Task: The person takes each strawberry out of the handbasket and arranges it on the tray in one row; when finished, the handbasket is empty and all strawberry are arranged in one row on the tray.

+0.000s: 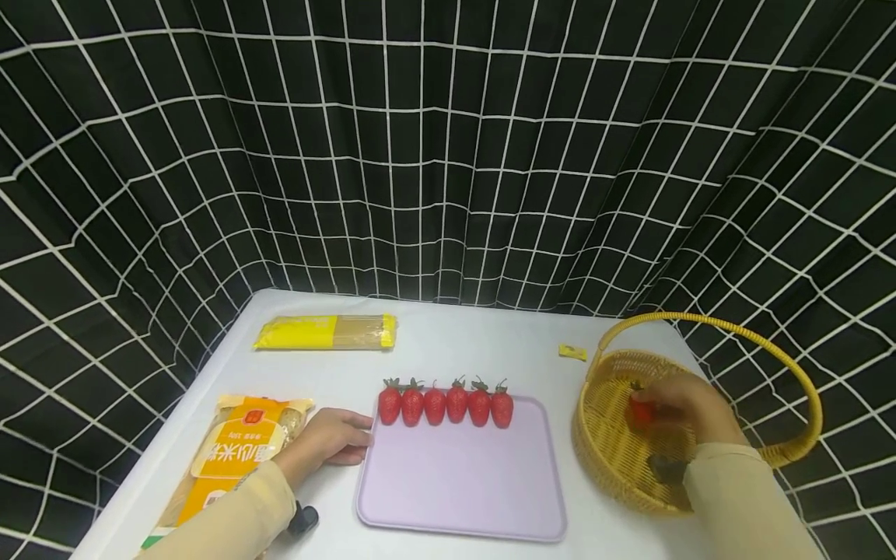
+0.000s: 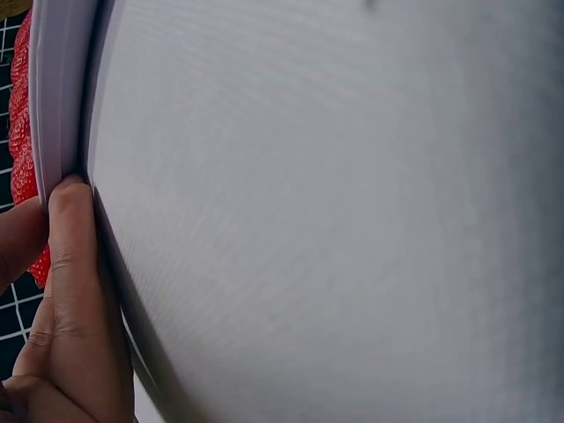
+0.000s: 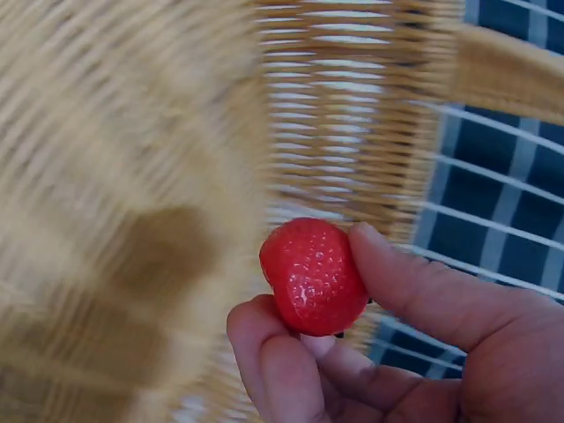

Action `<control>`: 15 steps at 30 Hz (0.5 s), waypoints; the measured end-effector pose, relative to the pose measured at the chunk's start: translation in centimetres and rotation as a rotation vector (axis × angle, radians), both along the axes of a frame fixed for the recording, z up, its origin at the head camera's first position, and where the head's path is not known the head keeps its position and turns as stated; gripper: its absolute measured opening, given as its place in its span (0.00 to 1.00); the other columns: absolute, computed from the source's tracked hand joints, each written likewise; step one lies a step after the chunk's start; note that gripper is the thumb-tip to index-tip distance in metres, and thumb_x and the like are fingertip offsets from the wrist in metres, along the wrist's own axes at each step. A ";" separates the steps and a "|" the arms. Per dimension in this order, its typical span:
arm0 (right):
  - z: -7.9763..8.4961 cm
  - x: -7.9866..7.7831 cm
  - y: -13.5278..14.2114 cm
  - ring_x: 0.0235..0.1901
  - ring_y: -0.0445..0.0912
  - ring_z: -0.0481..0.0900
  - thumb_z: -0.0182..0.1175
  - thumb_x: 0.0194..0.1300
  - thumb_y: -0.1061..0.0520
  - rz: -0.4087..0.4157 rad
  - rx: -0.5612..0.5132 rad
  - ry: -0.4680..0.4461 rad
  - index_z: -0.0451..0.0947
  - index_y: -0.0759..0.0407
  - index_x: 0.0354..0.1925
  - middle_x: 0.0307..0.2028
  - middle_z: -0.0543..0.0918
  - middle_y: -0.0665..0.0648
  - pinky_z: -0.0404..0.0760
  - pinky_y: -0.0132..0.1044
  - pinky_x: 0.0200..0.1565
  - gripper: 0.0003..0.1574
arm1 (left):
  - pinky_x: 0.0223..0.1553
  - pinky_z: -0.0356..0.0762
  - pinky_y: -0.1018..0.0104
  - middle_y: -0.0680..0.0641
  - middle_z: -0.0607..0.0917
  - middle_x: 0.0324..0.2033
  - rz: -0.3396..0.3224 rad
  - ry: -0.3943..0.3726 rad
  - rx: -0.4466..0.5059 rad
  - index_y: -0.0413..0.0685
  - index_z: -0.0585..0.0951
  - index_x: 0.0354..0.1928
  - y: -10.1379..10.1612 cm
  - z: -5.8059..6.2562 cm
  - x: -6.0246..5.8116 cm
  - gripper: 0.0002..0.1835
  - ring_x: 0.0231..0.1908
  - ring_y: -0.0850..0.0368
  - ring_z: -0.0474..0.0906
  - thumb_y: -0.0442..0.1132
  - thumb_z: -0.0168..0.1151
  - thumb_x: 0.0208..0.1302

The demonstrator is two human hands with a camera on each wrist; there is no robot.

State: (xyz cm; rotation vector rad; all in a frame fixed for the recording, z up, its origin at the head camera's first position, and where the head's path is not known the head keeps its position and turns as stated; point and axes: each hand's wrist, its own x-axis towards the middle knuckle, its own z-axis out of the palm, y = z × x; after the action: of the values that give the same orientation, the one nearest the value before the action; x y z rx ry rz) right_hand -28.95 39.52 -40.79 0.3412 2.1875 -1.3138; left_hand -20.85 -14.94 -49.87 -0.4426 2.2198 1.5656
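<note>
In the head view my right hand (image 1: 682,400) is inside the yellow woven basket (image 1: 609,447). Its thumb and fingers pinch a red strawberry (image 3: 315,275), seen clearly in the right wrist view above the basket's weave. My left hand (image 1: 332,439) is at the left edge of a pale purple tray (image 1: 462,482). In the left wrist view its thumb and finger (image 2: 72,256) hold the tray's rim from both sides. A row of several strawberries (image 1: 435,406), most with visible green leaves, lies along the tray's far edge.
A yellow pack of noodles (image 1: 325,332) lies at the back left, and an orange-and-clear food bag (image 1: 241,451) at the left. Near the basket is a small yellow packet (image 1: 572,352). The basket's tall handle (image 1: 770,342) arches over the right arm. Black gridded cloth (image 1: 434,155) surrounds the white table.
</note>
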 end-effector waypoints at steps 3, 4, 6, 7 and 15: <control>2.5 1.1 -0.3 0.31 0.46 0.80 0.61 0.68 0.55 0.015 0.075 0.070 0.76 0.73 0.40 0.31 0.80 0.56 0.86 0.38 0.39 0.19 | 0.30 0.87 0.64 0.44 0.84 0.29 -0.006 0.003 -0.012 0.35 0.80 0.55 0.2 0.1 0.0 0.23 0.26 0.56 0.82 0.31 0.69 0.55; 3.3 1.5 -0.8 0.32 0.46 0.80 0.62 0.67 0.52 0.030 0.090 0.085 0.75 0.74 0.41 0.32 0.81 0.56 0.86 0.37 0.40 0.22 | 0.30 0.87 0.64 0.44 0.84 0.29 -0.004 0.003 -0.017 0.35 0.80 0.55 0.1 0.2 0.0 0.23 0.26 0.56 0.82 0.31 0.69 0.55; 4.9 2.5 -2.2 0.36 0.48 0.80 0.62 0.68 0.49 0.098 0.113 0.146 0.74 0.77 0.48 0.36 0.82 0.57 0.85 0.38 0.43 0.30 | 0.30 0.87 0.64 0.44 0.84 0.29 0.003 0.004 -0.024 0.35 0.80 0.55 0.0 0.1 0.1 0.23 0.25 0.56 0.83 0.31 0.70 0.55; 5.5 3.0 -3.1 0.38 0.48 0.80 0.62 0.68 0.47 0.137 0.120 0.186 0.73 0.77 0.51 0.38 0.83 0.58 0.85 0.39 0.45 0.32 | 0.30 0.87 0.64 0.44 0.84 0.29 0.003 0.006 -0.023 0.35 0.80 0.55 0.0 0.1 0.2 0.23 0.25 0.55 0.83 0.31 0.70 0.55; 2.8 5.5 -13.6 0.39 0.53 0.83 0.65 0.65 0.55 0.187 -0.106 0.332 0.67 0.75 0.58 0.43 0.82 0.64 0.86 0.46 0.45 0.32 | 0.31 0.87 0.63 0.44 0.85 0.31 0.005 0.000 0.000 0.36 0.80 0.56 0.1 -0.2 0.0 0.24 0.26 0.56 0.83 0.31 0.69 0.56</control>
State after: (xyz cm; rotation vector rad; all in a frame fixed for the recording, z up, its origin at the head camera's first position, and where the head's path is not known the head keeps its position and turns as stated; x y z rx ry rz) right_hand -23.46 25.88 -38.03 -0.1310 2.3355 -1.4557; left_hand -20.86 -14.84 -50.08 -0.4482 2.2204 1.5678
